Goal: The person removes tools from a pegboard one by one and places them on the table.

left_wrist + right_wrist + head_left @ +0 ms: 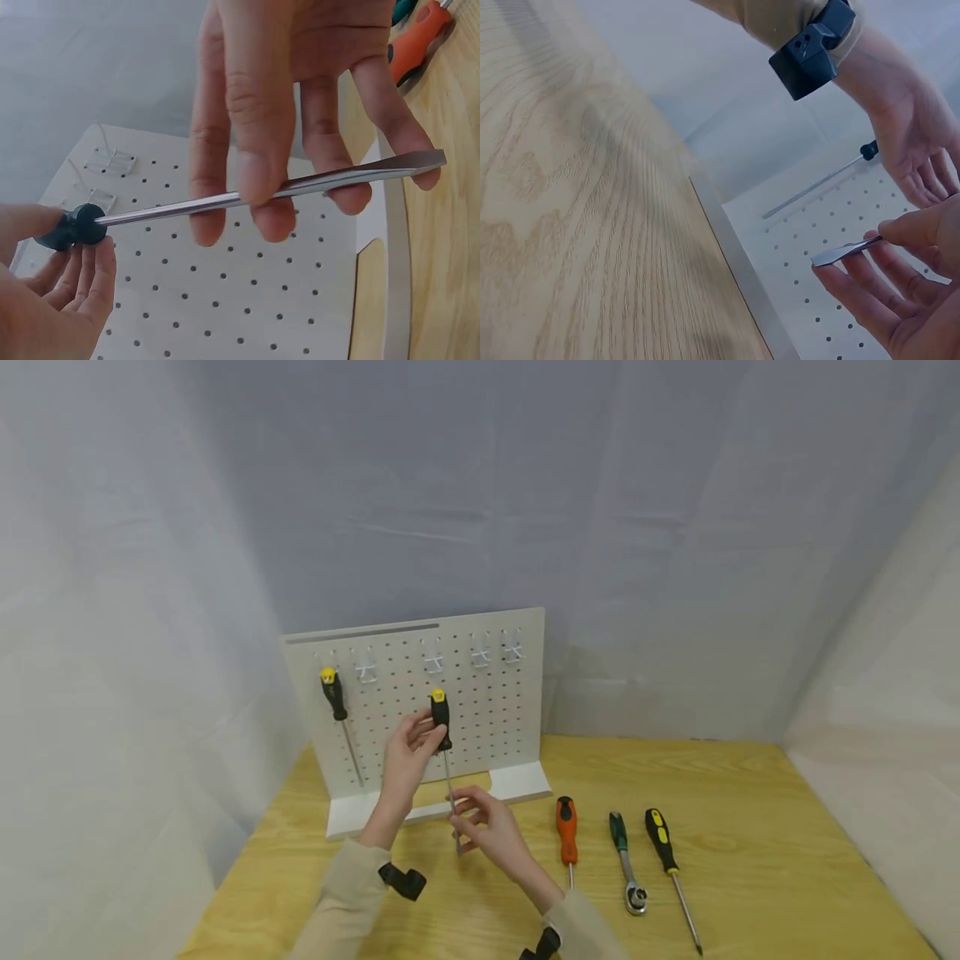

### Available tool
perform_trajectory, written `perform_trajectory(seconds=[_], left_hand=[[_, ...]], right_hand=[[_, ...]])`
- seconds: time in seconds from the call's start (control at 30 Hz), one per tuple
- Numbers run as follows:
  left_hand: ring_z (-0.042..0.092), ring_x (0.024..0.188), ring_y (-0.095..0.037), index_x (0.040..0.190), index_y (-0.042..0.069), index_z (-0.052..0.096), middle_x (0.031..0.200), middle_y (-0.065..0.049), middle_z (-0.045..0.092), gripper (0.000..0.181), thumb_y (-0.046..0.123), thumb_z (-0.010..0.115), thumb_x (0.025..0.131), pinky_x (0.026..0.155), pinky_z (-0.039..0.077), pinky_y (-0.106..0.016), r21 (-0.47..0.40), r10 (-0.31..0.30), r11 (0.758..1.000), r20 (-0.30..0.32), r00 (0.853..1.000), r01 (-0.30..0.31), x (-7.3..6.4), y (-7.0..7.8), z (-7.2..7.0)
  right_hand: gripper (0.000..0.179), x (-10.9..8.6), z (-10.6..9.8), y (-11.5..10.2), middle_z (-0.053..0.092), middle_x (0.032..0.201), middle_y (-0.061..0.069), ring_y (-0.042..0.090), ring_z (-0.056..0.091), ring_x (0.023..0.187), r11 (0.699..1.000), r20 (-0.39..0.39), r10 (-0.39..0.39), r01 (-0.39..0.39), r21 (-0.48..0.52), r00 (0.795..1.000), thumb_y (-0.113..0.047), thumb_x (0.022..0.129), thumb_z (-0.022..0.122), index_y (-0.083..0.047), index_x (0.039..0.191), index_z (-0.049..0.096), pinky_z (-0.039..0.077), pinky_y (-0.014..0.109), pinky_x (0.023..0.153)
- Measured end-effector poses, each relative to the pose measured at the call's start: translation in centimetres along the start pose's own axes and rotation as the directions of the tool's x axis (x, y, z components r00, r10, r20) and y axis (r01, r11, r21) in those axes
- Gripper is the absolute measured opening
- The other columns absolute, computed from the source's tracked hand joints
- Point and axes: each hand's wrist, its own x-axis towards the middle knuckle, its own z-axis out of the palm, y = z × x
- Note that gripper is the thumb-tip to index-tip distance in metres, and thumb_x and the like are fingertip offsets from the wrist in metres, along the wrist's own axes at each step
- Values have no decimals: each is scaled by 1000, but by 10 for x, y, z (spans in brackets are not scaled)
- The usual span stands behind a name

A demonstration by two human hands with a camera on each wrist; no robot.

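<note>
In front of the white pegboard, both hands hold one flathead screwdriver (440,714) with a black handle and yellow end cap. My left hand (409,754) grips its handle, thumb on one side and fingers on the other. Lower down, my right hand (491,832) pinches the steel shaft between thumb and fingers. The flat tip (424,160) sticks out past the thumb and lies against the fingers in the left wrist view. Another black-and-yellow screwdriver (334,694) hangs tip down at the left of the pegboard (495,710).
Several clear hooks (433,657) line the top of the pegboard. On the wooden table (757,827) to the right lie an orange-handled screwdriver (567,831), a green-handled ratchet wrench (627,860) and a black-and-yellow screwdriver (662,841). Pale sheeting (675,568) hangs behind and at the sides.
</note>
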Motion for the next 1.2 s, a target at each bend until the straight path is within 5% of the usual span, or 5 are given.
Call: perform_trajectory(seconds=[0.7,1.2], left_hand=[[65,114,-39,138,-6,52,128,-29,62,42,12,63,101,91,61,-38,-17,-59,998,190,980,64,-23,-30,47],[68,106,-40,139,-9,49,119,-31,65,47,7,66,98,86,62,-42,2,-119,992,236,964,122,-40,-57,74]], right_hand=[[37,-42,-22,10,63,101,12,16,63,77,992,-110,121,-117,45,986,0,95,66,5,130,55,63,36,53],[40,-70,-37,24,63,95,10,21,65,74,985,-129,171,-174,-13,977,4,90,69,6,127,54,62,42,51]])
